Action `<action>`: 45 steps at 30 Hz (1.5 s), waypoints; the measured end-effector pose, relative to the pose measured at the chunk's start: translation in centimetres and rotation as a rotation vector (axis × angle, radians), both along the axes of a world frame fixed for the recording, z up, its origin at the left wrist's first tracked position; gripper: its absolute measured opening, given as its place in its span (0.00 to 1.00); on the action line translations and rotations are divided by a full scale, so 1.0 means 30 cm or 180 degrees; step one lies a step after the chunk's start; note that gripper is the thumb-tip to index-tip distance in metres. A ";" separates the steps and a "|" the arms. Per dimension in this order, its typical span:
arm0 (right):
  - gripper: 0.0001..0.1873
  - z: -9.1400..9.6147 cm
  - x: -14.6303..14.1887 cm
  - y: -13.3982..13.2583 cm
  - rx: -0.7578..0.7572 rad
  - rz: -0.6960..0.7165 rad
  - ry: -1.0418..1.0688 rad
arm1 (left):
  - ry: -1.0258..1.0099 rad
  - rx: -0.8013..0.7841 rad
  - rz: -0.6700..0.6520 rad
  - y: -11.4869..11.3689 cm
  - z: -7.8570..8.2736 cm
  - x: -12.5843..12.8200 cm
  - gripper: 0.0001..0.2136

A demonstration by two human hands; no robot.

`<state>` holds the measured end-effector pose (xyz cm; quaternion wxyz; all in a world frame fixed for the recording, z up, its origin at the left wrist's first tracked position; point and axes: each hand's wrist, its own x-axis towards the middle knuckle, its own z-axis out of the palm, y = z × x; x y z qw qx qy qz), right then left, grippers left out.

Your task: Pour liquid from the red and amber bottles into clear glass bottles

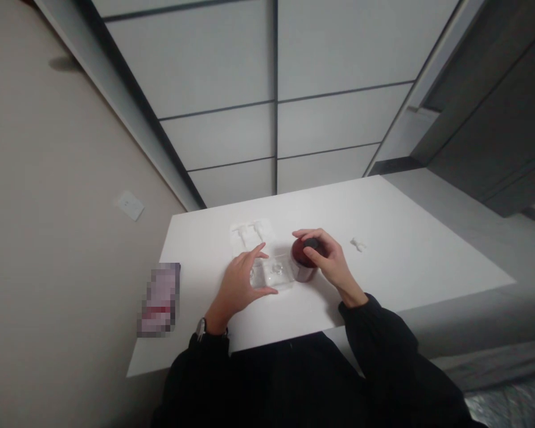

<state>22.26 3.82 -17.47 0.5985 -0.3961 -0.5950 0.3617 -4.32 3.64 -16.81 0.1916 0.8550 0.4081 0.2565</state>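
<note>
- The right hand (332, 264) is curled around the top of a dark red round jar (304, 268), with fingers and thumb closing on its sides. It is a firm grasp, and the jar stands upright on the table just under the palm.
- A black cap (311, 243) sits on the jar, so we judge the jar closed. We cannot tell whether the cap is tight or loose.
- The left hand (241, 286) lies flat with its fingers spread on a clear plastic tray (280, 275), thumb along the near edge. It presses down rather than gripping anything.
- The tray touches the jar's left side. We make out a few small clear shapes in its pockets, too faint to name.
- Just beyond the tray lie two white pump-like parts (249, 232), side by side and untouched by either hand. We take it they have not been fitted to anything yet.
- A small white piece (357, 244) lies alone to the right of the jar, near the right hand but apart from it.
- We judge the work to be at an early or middle stage, with the jar in hand and the loose parts not yet used.
- All of this rests on a white table (428, 249). A blurred pink-and-white packet (160, 299) sits at its left edge, well apart from the hands.
</note>
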 end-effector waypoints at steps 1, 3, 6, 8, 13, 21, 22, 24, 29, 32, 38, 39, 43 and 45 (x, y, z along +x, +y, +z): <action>0.17 0.000 -0.001 0.002 0.0002 0.0016 0.0002 | -0.0030 0.0146 0.0034 -0.005 0.009 -0.011 0.55; 0.24 -0.008 0.004 0.005 0.0035 0.0098 0.0034 | -0.0203 0.0413 0.0231 -0.003 0.034 -0.039 0.56; 0.42 -0.044 0.024 0.006 0.0160 0.0105 0.0296 | -0.0373 0.0313 0.0744 0.063 0.074 -0.081 0.33; 0.45 -0.076 0.043 0.006 0.0211 -0.0158 0.0543 | -0.0120 0.0093 0.0944 0.151 0.087 -0.097 0.21; 0.31 -0.115 0.101 -0.008 0.0059 -0.0778 0.0623 | 0.0470 -0.0047 0.0785 0.362 0.070 -0.076 0.17; 0.24 -0.122 0.166 -0.013 -0.0142 -0.1276 0.0538 | 0.0626 0.0437 0.0744 0.373 0.121 -0.091 0.11; 0.25 -0.126 0.164 -0.014 -0.0168 -0.1286 0.0546 | 0.0549 0.0577 0.0833 0.341 0.143 -0.107 0.12; 0.25 -0.133 0.159 -0.015 -0.0226 -0.1293 0.0569 | 0.0405 0.0846 0.0979 0.251 0.190 -0.135 0.16; 0.22 -0.152 0.157 -0.016 -0.0313 -0.1385 0.0652 | 0.0181 0.1869 0.0614 -0.003 0.255 -0.143 0.15; 0.20 -0.158 0.162 -0.018 -0.0314 -0.1532 0.0692 | 0.0274 0.2081 0.0446 -0.069 0.244 -0.131 0.15; 0.20 -0.146 0.172 -0.021 -0.0416 -0.1776 0.0546 | 0.0380 0.2466 0.0398 -0.056 0.212 -0.115 0.15; 0.20 -0.142 0.172 -0.022 -0.0425 -0.1798 0.0534 | 0.0423 0.2481 0.0372 -0.056 0.210 -0.110 0.15; 0.20 -0.133 0.171 -0.028 -0.0477 -0.1819 0.0518 | 0.0433 0.2264 0.0310 -0.078 0.186 -0.094 0.13; 0.19 -0.132 0.168 -0.031 -0.0527 -0.1796 0.0517 | 0.0289 0.1981 0.0329 -0.089 0.156 -0.089 0.10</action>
